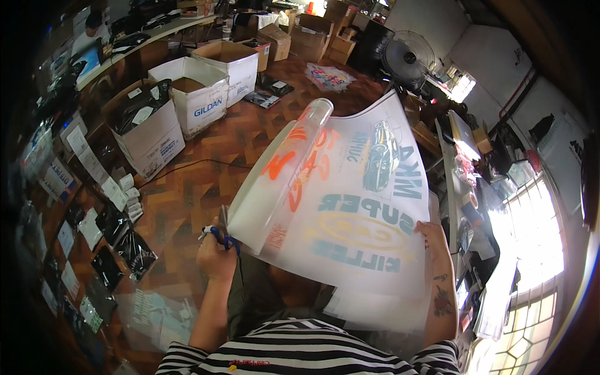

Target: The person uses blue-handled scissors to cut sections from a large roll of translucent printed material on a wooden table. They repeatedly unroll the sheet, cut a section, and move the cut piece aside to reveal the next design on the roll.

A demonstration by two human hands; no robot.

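A wide translucent film sheet (350,181), printed with mirrored lettering and a car picture, spreads over my lap. Its left part curls into a roll (312,128) with orange print showing through. My right hand (433,239) pinches the sheet's right edge, thumb on top. In my left hand (217,255) are scissors (230,240) with blue handles, blades pointing up beside the sheet's left edge. Whether the blades touch the film I cannot tell. Another pale sheet (369,309) lies beneath, near my right forearm.
Open cartons (147,140) stand on the wooden floor at the left, with several bagged dark garments (134,253) nearer me. A cluttered bench (459,206) runs along the right. A large fan (409,57) stands at the back; a person (90,37) is at the far left.
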